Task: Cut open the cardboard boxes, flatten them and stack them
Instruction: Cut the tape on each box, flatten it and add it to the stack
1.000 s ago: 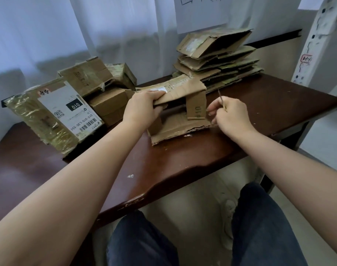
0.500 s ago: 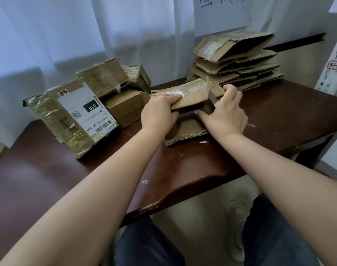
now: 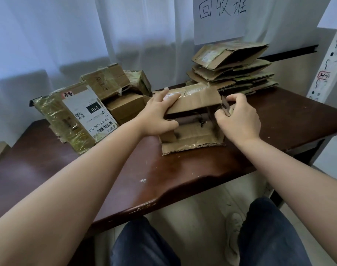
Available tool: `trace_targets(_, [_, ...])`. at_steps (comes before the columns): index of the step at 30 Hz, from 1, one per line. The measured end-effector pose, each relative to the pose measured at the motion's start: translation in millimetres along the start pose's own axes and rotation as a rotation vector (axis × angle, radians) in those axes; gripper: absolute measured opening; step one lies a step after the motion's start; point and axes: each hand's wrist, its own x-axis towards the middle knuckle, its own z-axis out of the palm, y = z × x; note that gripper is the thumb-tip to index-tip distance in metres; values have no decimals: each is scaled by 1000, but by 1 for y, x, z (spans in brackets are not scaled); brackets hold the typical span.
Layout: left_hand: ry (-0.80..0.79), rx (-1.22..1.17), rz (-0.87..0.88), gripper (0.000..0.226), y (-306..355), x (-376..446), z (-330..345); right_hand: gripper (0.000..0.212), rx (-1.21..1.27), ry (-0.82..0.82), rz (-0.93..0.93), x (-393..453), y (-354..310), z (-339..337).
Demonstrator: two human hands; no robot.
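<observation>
We see our left hand (image 3: 156, 116) clasping the half-opened brown cardboard box (image 3: 192, 129) on the dark wooden surface (image 3: 202, 169), our right hand's (image 3: 238, 120) grip pinching its side flap.

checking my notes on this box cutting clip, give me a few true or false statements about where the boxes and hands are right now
1. The left hand grips the top panel of the opened brown cardboard box. True.
2. The pile of flattened brown cardboard lies at the table's near edge. False: it lies at the far right, under the white paper sign.
3. The right hand rests flat on the dark wooden table. False: its fingers curl at the box's right side.
4. The tape-wrapped parcel with a white label lies left of the opened box. True.
</observation>
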Motion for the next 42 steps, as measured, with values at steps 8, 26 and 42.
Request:
trace_targets(8, [100, -91, 155, 106, -16, -27, -1, 15, 105, 3, 9, 5, 9, -2])
trace_targets(26, [47, -313, 106, 66, -12, -35, 13, 41, 550, -12, 283, 15, 23, -24])
trace_targets(42, [0, -447, 50, 56, -12, -40, -10, 15, 702, -254, 474, 18, 24, -25])
